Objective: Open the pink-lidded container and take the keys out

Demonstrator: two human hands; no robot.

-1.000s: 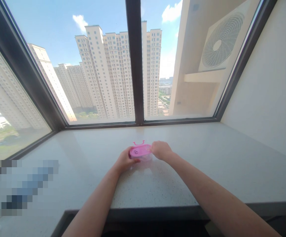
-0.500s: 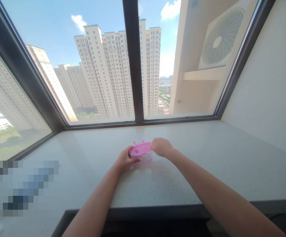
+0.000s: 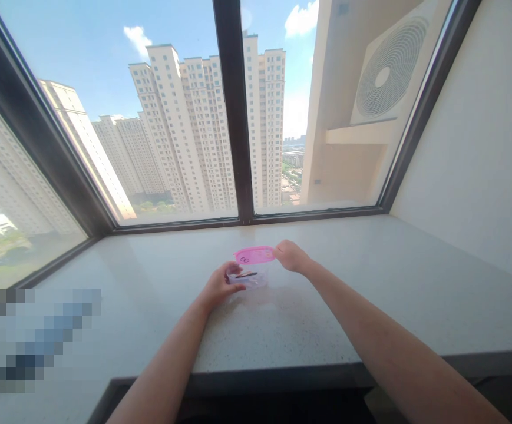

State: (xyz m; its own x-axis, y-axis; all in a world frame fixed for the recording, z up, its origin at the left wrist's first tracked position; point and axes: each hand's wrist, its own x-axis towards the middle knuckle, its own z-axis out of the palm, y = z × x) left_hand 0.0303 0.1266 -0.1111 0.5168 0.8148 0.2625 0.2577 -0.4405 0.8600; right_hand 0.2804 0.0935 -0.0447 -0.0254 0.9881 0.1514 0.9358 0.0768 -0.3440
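The right hand (image 3: 290,257) pinches the pink lid (image 3: 254,255) above the clear box (image 3: 251,277) on the desk (image 3: 370,294), steadied by the left hand (image 3: 220,284); a loose grip could drop the lid.

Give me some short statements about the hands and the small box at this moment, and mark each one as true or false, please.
1. The right hand holds the pink lid above the clear box. True.
2. The left hand rests flat on the counter, away from the box. False: it grips the box.
3. The box stands on the counter. True.
4. The lid is blue. False: it is pink.
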